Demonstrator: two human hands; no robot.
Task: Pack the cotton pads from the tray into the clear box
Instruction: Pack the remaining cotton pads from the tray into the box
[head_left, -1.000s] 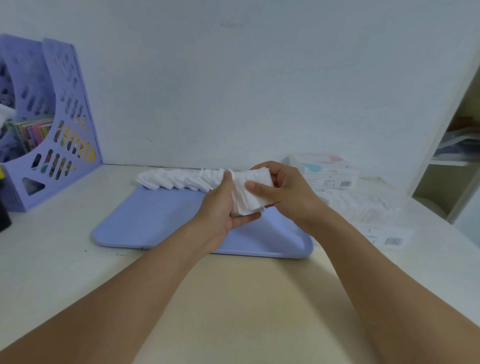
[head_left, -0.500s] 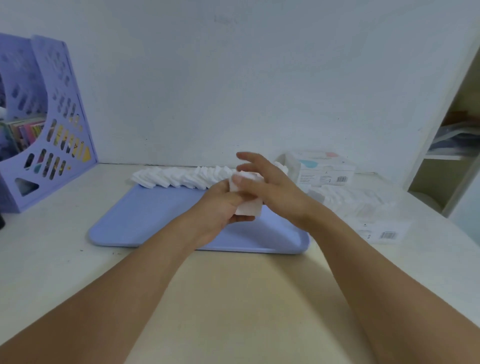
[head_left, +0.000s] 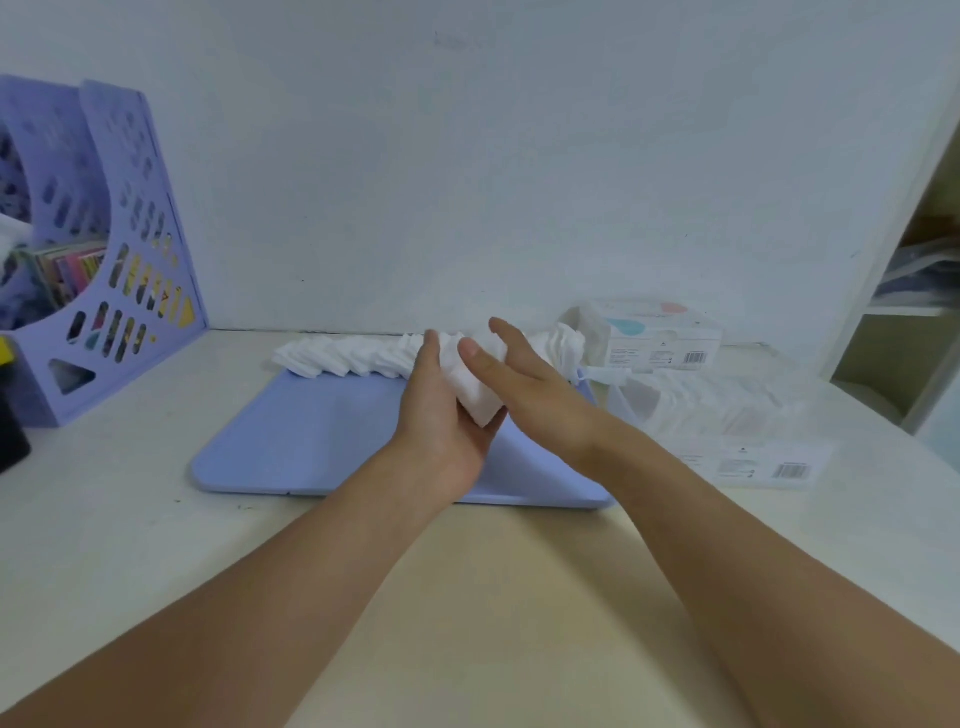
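A stack of white cotton pads sits between my two hands above the blue tray. My left hand cups the stack from below and the left, fingers curled round it. My right hand lies against the stack's right side with its fingers straight. A long row of more cotton pads leans along the tray's far edge. The clear box lies to the right of the tray, with white pads lined up inside it.
A white carton with a barcode stands behind the clear box by the wall. A purple file holder with colourful books stands at the far left, a dark object in front of it. Shelves rise at the right.
The stack has been squeezed together and lowered slightly. My right hand went from gripping the stack to lying flat against its side with straight fingers.
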